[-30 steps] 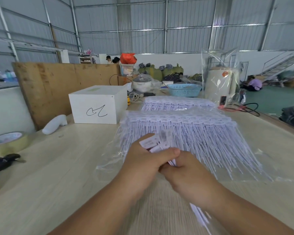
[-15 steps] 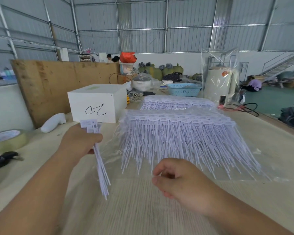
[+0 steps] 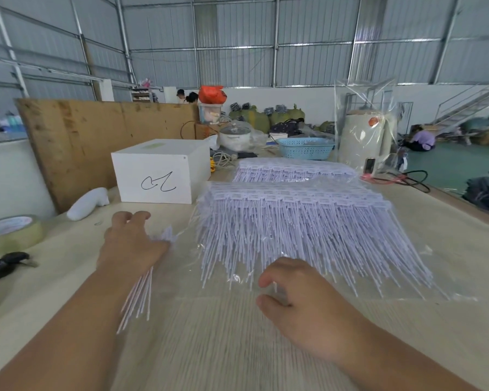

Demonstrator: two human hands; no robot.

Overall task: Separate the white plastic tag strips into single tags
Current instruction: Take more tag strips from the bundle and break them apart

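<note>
A big stack of white tag strips (image 3: 294, 221) lies on a clear plastic sheet in the middle of the table, heads far, tails towards me. A second stack (image 3: 288, 170) lies behind it. My left hand (image 3: 130, 244) is palm down left of the stack, fingers stretched forward, over a small bundle of tags (image 3: 137, 300). The bundle's tails stick out under my wrist and its heads show beside the hand. My right hand (image 3: 302, 300) hovers at the tail ends of the big stack, fingers loosely curled, holding nothing.
A white box (image 3: 158, 176) with a black scribble stands behind my left hand, in front of a plywood board (image 3: 96, 131). A tape roll (image 3: 9, 232), a black tool (image 3: 3, 263) and a white lump (image 3: 88, 203) lie at the left. A blue basket (image 3: 305, 148) and a wrapped white cylinder (image 3: 362, 136) stand at the back.
My hands came apart; my left hand carried the bundle to the left, then lowered it and straightened its fingers. My right hand drifted towards the stack's tail ends.
</note>
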